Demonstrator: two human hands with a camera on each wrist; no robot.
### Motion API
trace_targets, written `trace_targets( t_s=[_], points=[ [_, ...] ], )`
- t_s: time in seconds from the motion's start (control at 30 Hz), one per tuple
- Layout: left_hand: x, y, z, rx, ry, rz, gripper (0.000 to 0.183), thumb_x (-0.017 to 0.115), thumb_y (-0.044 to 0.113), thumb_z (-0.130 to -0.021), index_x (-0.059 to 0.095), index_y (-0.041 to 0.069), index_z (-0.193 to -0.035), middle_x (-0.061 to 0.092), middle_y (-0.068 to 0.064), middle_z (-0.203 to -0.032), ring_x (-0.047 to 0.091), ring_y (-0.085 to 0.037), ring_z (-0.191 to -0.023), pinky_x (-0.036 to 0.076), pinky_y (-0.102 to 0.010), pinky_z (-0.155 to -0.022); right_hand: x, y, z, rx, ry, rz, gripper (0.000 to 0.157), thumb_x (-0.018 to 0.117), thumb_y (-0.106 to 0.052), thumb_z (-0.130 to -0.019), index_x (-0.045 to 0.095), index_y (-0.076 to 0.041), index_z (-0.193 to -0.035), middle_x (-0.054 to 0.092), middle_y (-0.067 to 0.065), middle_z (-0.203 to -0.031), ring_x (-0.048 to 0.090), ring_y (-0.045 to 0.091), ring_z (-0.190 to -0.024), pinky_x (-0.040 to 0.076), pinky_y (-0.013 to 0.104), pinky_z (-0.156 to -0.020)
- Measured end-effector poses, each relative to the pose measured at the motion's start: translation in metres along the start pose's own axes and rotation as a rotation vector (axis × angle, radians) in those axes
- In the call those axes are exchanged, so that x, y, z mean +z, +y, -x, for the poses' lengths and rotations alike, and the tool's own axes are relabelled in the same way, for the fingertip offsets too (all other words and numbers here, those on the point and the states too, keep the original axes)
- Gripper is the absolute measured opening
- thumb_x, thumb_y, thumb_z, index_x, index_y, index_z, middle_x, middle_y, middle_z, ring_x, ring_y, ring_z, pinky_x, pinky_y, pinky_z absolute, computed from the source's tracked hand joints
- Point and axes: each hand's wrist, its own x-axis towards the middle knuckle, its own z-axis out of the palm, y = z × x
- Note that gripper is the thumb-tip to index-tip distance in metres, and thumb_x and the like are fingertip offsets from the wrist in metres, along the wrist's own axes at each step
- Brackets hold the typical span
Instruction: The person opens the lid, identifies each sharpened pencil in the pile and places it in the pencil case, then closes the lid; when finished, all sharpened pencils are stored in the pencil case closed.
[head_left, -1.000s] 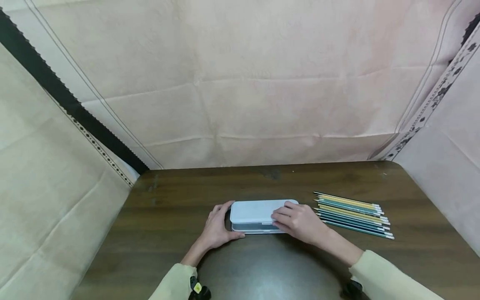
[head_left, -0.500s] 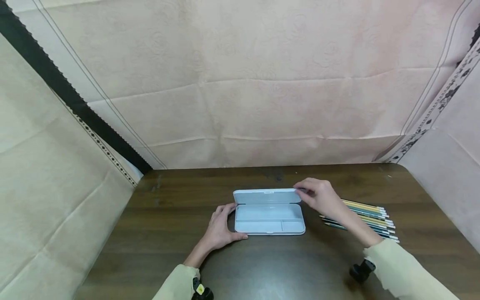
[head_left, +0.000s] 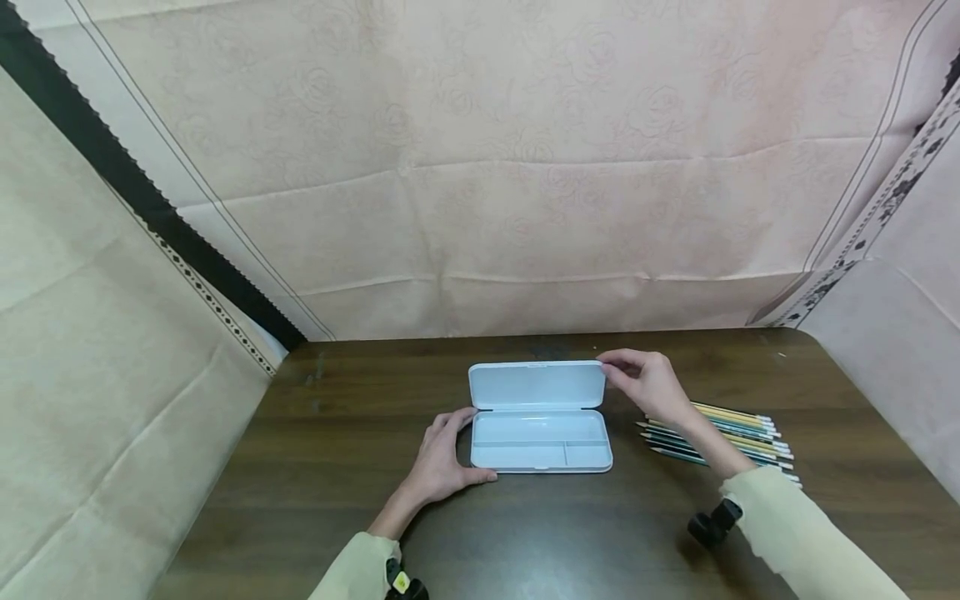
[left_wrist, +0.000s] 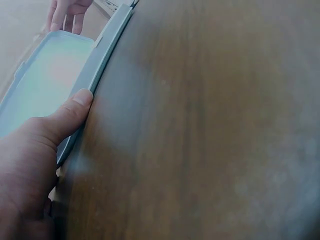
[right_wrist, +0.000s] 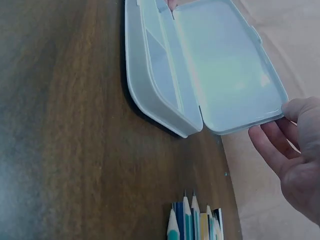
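A pale blue-white pencil case (head_left: 517, 456) lies on the table with its lid (head_left: 536, 385) tilted up and back. Its tray is divided into compartments, and I see nothing in them. My left hand (head_left: 438, 458) grips the case's left end, thumb at the front corner and fingers toward the back. In the left wrist view the thumb (left_wrist: 75, 107) presses the case's front wall. My right hand (head_left: 651, 387) pinches the lid's upper right corner. The right wrist view has the thumb (right_wrist: 295, 109) on the lid's inner face and the fingers behind it.
Several sharpened pencils (head_left: 738, 433), yellow, teal and dark, lie side by side to the right of the case, partly under my right forearm. The brown wooden table (head_left: 375, 375) ends at a pale cloth wall (head_left: 525, 208), with more cloth on both sides.
The case was closed a second ago. My right hand has lifted the lid up and back, moving away and to the right. The left hand has stayed at the case's left end.
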Motion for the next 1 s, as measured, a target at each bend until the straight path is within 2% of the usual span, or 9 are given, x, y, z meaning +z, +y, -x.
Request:
trace_targets(
  t_s=[0.13,0.37,0.5,0.67,0.77,0.83,1.0],
  points=[
    [0.000,0.000,0.000,-0.008,-0.010,0.004,0.093,0.091,0.045,-0.070,0.045,0.021,-0.147,0.047,-0.011,-0.140,0.041,-0.036,-0.127,0.038,-0.059,-0.096,0.000,0.006,0.000,0.075,-0.022,-0.050,0.022,0.065,-0.005,-0.098,0.069,0.003,-0.118,0.069,0.020,-0.106,0.071,0.035,-0.081,0.057,0.037,-0.075],
    [-0.001,0.000,0.000,0.008,-0.010,-0.001,0.092,0.090,0.045,-0.071,0.046,0.021,-0.147,0.046,-0.012,-0.139,0.041,-0.037,-0.127,0.039,-0.060,-0.095,0.004,0.015,0.001,0.159,-0.040,-0.127,0.026,0.065,-0.005,-0.098,0.065,0.007,-0.121,0.066,0.025,-0.112,0.070,0.037,-0.088,0.055,0.042,-0.077],
    [0.000,0.000,0.001,0.006,-0.011,-0.007,0.092,0.091,0.045,-0.071,0.046,0.021,-0.148,0.046,-0.013,-0.139,0.041,-0.036,-0.126,0.039,-0.059,-0.094,0.009,0.021,0.001,0.197,-0.033,-0.106,0.025,0.064,-0.005,-0.098,0.066,0.006,-0.120,0.067,0.025,-0.110,0.071,0.032,-0.084,0.057,0.037,-0.074],
    [0.003,0.002,-0.002,0.025,-0.015,0.001,0.093,0.090,0.047,-0.071,0.046,0.021,-0.149,0.047,-0.012,-0.139,0.041,-0.035,-0.126,0.038,-0.059,-0.095,0.008,0.027,0.005,0.245,-0.010,-0.053,0.024,0.065,-0.010,-0.099,0.068,0.005,-0.117,0.069,0.022,-0.104,0.071,0.028,-0.078,0.057,0.037,-0.069],
    [0.005,0.002,-0.003,0.034,-0.012,0.007,0.092,0.089,0.049,-0.071,0.046,0.021,-0.148,0.047,-0.013,-0.139,0.042,-0.035,-0.125,0.039,-0.060,-0.093,0.004,0.027,0.011,0.222,-0.001,-0.024,0.023,0.067,-0.013,-0.098,0.070,0.003,-0.114,0.070,0.019,-0.100,0.070,0.029,-0.077,0.057,0.037,-0.068],
    [0.004,0.001,-0.001,0.029,-0.008,0.006,0.092,0.089,0.050,-0.071,0.047,0.020,-0.148,0.047,-0.014,-0.138,0.043,-0.035,-0.124,0.040,-0.060,-0.092,0.000,0.026,0.018,0.177,-0.003,0.014,0.022,0.068,-0.014,-0.097,0.071,0.002,-0.112,0.071,0.015,-0.097,0.069,0.028,-0.076,0.057,0.035,-0.067],
    [0.002,-0.001,0.000,0.024,0.012,0.001,0.092,0.090,0.050,-0.070,0.048,0.020,-0.147,0.048,-0.015,-0.136,0.044,-0.036,-0.122,0.040,-0.060,-0.091,-0.025,0.022,0.049,-0.020,0.007,0.186,0.012,0.073,-0.004,-0.091,0.075,-0.002,-0.103,0.073,0.005,-0.090,0.064,0.015,-0.072,0.052,0.026,-0.062]
  ],
)
